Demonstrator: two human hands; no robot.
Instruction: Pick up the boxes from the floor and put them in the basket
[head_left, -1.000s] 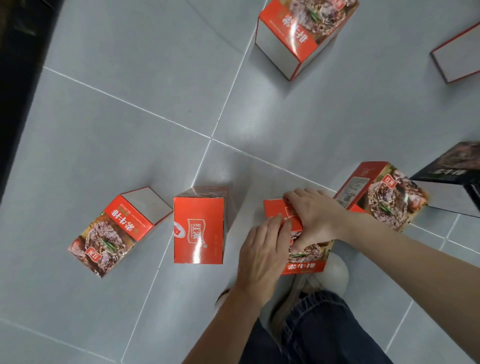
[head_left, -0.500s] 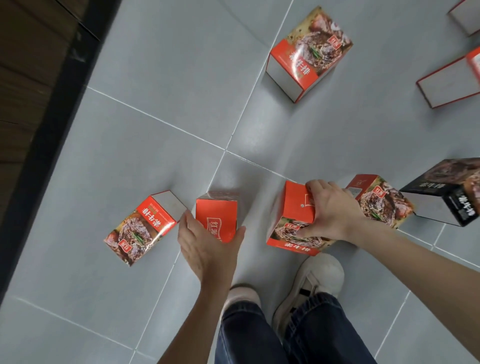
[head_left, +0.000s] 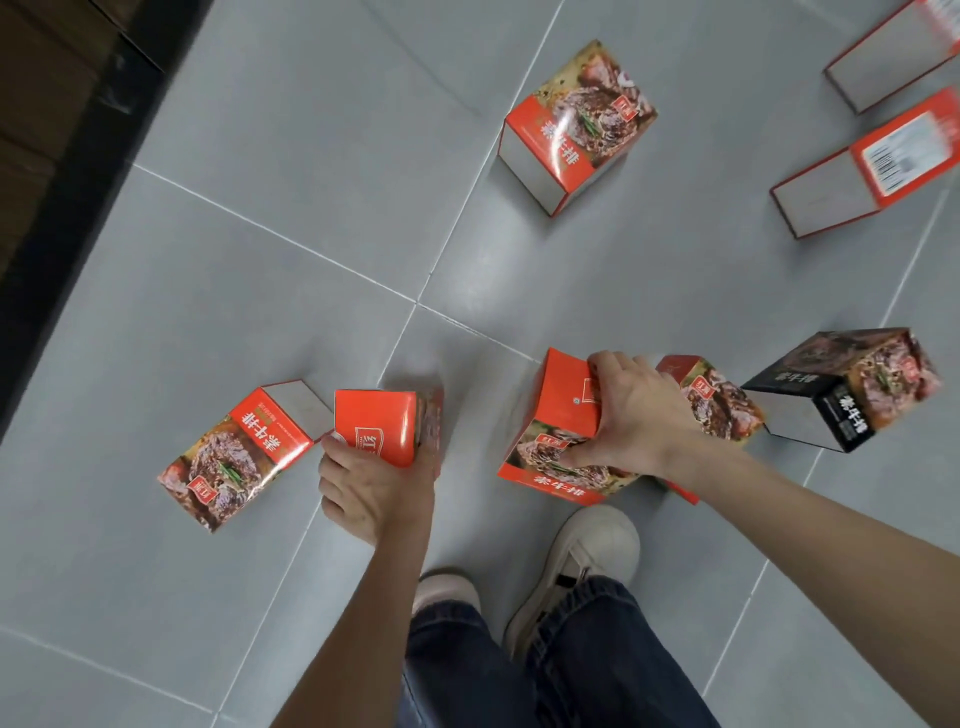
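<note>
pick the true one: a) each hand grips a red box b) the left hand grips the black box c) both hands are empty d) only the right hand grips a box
a: the left hand grips the plain-faced red box by its sides, and the right hand grips the tilted red box. The black box sits untouched.
</note>
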